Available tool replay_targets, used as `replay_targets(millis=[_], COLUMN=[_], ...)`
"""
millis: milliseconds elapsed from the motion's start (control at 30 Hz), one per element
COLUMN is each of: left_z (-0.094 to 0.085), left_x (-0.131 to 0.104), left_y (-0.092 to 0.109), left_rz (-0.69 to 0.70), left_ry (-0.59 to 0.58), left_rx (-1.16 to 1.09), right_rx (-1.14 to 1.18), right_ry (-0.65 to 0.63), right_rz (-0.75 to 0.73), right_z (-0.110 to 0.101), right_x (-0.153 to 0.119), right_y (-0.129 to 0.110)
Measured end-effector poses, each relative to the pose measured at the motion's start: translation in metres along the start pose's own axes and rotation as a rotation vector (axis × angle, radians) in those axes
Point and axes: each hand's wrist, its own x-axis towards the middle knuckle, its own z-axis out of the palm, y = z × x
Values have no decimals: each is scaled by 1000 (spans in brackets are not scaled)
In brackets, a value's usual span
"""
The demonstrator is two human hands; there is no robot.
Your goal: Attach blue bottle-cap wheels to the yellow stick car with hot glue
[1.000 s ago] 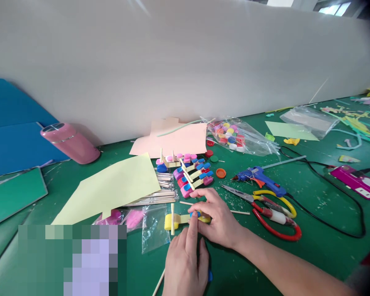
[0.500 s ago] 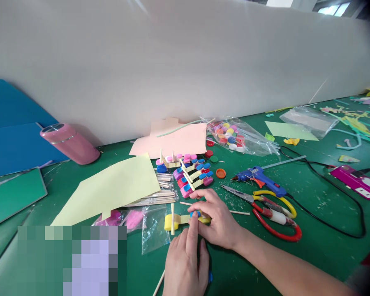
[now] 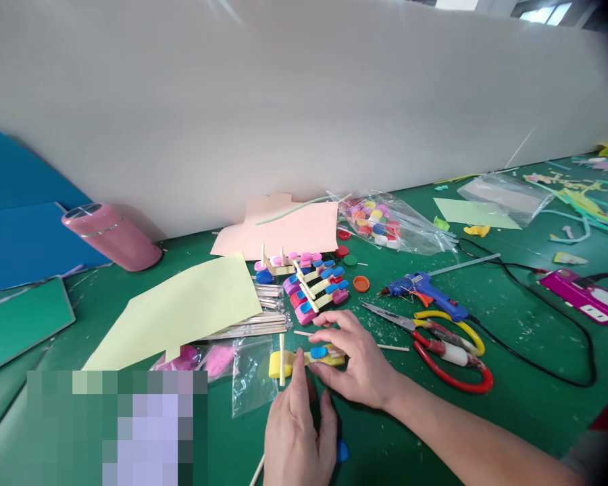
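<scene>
The yellow assembly [image 3: 275,365] lies on the bench [image 3: 400,449] at the dial's centre, its crosswise stick [image 3: 282,361] at nine o'clock, a blue piece [image 3: 319,352] towards three. The left hand [image 3: 301,435], at six, looks empty, fingers loosely parted, index tip at the strip. The right hand [image 3: 359,358] curves around the three o'clock end; whether it pinches, I cannot tell. The step looks like seating the blue piece; the next move probably calls for steadying the assembly and checking that piece sits firmly.
</scene>
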Motion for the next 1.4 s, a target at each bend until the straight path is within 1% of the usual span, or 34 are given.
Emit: replay_targets(millis=[167, 333, 433, 733, 967, 1167, 1400], left_z=[-5, -4, -4, -3, -4, -4, -7], left_x=[7, 10, 11, 10, 11, 9, 13], left_y=[-1, -2, -2, -2, -2, -2, 0], left_rz=[130, 163, 170, 162, 155, 158, 128], left_ry=[30, 25, 5, 24, 14, 18, 3], left_rx=[156, 211, 221, 241, 244, 227, 190], right_rx=[-6, -14, -21, -24, -12, -5, -15], right_ry=[18, 37, 48, 65, 60, 26, 30], right_rz=[-1, 4, 7, 15, 23, 27, -3], right_z=[1, 3, 4, 4, 4, -5, -14], right_x=[1, 1, 0, 0, 0, -4, -9], right_y=[-1, -2, -2, -3, -2, 2, 9])
